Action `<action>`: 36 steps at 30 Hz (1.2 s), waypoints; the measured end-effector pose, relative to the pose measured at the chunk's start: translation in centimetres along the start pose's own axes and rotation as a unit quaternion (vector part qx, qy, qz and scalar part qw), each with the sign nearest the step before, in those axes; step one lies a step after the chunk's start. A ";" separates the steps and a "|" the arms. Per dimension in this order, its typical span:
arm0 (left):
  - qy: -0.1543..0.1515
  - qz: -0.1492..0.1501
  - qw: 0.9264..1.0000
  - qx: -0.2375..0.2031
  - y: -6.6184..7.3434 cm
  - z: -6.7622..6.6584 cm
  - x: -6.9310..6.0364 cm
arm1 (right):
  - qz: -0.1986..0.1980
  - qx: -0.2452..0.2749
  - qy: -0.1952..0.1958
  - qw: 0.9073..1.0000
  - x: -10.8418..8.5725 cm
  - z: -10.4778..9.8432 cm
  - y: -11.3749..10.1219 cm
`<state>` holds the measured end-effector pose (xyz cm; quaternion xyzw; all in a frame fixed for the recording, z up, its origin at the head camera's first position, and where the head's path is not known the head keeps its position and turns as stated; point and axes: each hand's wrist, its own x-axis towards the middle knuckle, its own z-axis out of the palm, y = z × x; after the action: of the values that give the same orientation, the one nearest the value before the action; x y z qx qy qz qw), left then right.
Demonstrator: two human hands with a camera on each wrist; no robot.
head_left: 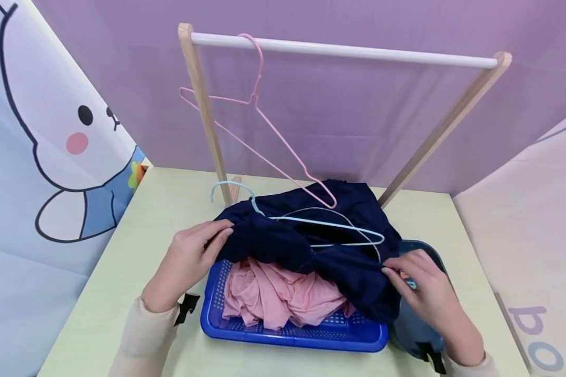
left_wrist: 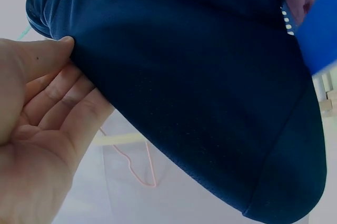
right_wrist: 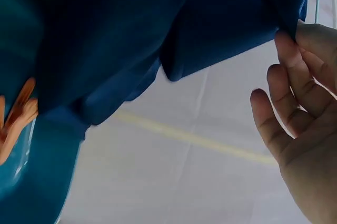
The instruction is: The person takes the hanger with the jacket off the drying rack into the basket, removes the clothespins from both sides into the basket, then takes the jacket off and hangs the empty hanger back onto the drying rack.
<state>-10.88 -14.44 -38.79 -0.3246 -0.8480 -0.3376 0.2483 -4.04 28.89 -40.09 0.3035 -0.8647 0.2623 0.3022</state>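
Note:
A dark navy garment [head_left: 273, 238] is spread above the blue basket, its neckline open around a light blue hanger [head_left: 330, 224] whose hook points up to the left. My left hand [head_left: 186, 262] pinches the garment's left edge; in the left wrist view the thumb and fingers of that hand [left_wrist: 58, 103] hold the cloth [left_wrist: 195, 77] at its rim. On the other side my right hand [head_left: 424, 288] pinches the right part near the hanger's end. The right wrist view shows this hand [right_wrist: 305, 87] with thumb and forefinger on the navy fabric [right_wrist: 221, 29]. Part of the hanger is hidden inside the garment.
Pink cloth [head_left: 283, 296] lies in the blue basket [head_left: 302, 340]. A pink hanger [head_left: 283, 139] hangs from the white rail [head_left: 349, 51] of a wooden-legged rack, behind the garment. A teal container [head_left: 412, 324] holding small orange items stands at the right, partly beneath my right arm.

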 end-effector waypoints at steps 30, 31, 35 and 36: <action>-0.045 0.011 0.999 -0.005 0.9 1.0 0.6 | -0.105 -0.037 -0.033 0.993 8.5 1.6 -6.2; -0.047 0.011 0.999 -0.005 0.9 1.1 0.6 | -0.099 -0.047 -0.049 0.993 8.9 1.6 -6.5; -0.047 0.014 0.999 -0.005 1.1 1.1 0.8 | -0.079 -0.085 -0.102 0.988 10.4 1.9 -7.3; -0.048 0.016 0.999 -0.006 1.2 1.2 0.8 | -0.077 -0.093 -0.111 0.986 10.8 2.1 -7.4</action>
<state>-10.83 -12.60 -38.58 -0.3552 -0.8515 -0.3228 0.2109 -6.61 18.57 -32.17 0.3670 -0.8875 0.1210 0.2511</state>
